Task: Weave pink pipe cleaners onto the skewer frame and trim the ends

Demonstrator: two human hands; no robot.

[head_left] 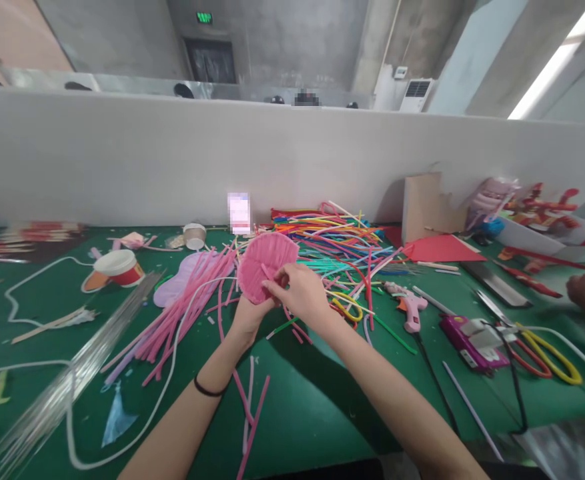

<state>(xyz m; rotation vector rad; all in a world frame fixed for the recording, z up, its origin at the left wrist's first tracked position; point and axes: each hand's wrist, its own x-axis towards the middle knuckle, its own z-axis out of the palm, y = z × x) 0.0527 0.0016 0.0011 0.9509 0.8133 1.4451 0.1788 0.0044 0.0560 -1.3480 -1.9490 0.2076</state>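
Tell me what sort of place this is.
Probably a craft workbench in a shared workshop: a heap of multicoloured fuzzy pipe cleaners, a pink plastic hot-glue gun and yellow-handled metal scissors.

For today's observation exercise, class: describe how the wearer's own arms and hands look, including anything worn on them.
The left forearm and right forearm are bare, with no sleeves in view. The left hand and right hand wear no gloves, and no rings show. A thin black band circles the left wrist. No watch or markings are visible.
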